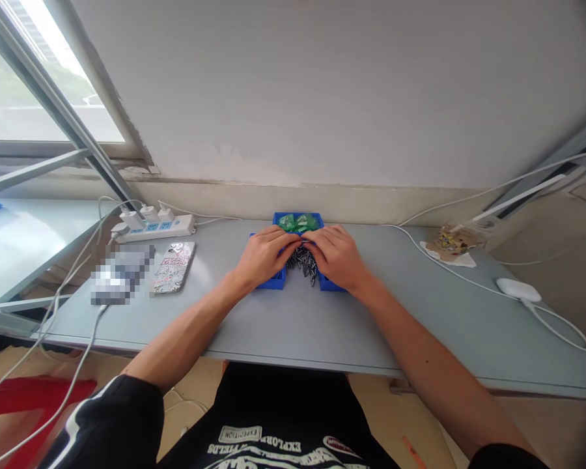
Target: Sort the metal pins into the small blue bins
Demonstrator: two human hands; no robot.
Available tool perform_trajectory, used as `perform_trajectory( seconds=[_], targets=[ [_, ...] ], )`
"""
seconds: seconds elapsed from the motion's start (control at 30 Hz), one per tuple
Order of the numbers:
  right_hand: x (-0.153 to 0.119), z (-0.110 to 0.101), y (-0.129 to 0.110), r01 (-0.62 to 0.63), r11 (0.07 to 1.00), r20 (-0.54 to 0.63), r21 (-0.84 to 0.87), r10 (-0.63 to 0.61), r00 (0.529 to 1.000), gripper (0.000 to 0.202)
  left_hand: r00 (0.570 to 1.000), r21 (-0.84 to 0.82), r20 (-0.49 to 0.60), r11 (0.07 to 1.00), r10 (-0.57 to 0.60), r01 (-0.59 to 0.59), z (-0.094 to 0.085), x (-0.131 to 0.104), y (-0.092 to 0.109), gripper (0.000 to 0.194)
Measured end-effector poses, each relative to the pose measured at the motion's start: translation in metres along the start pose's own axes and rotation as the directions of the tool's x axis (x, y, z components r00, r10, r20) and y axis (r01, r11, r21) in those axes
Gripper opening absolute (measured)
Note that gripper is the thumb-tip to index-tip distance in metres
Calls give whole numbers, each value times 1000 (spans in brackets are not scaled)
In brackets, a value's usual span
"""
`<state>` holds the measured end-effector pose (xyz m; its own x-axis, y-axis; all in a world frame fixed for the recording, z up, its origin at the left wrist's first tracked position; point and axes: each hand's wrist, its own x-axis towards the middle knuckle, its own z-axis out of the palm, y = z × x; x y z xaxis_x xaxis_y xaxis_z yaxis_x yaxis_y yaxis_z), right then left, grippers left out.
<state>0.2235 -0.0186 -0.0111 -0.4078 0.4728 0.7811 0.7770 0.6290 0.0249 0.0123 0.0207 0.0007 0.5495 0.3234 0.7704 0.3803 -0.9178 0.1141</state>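
My left hand [266, 253] and my right hand [336, 254] meet fingertip to fingertip at the middle of the grey table. Their fingers are pinched together around something small, too hidden to name. Just below the fingertips lies a pile of small dark metal pieces [305, 262]. A blue bin [273, 284] sits partly under my left hand, and another blue bin [330, 285] is partly covered by my right hand. Behind the hands stands a third blue bin [276, 216] holding green bags [300, 223].
A power strip [176, 226] with plugs and a patterned phone [174, 268] lie on the left, beside a blurred-out item. On the right are a bag of small parts [452, 242], a white charger [517, 289] and its cable. A wall rises behind the table [283, 332].
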Motion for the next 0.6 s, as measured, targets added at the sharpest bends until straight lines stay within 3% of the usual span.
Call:
perform_trajectory(
  seconds=[0.17, 0.6],
  targets=[
    [1, -1, -2, -23, 1000, -36, -10, 23, 999, 20, 1000, 18, 20, 1000, 3, -4, 0, 0, 1, 25],
    [2, 0, -1, 2, 999, -2, -43, -2, 1000, 19, 999, 50, 52, 999, -9, 6, -1, -1, -1, 28]
  ],
)
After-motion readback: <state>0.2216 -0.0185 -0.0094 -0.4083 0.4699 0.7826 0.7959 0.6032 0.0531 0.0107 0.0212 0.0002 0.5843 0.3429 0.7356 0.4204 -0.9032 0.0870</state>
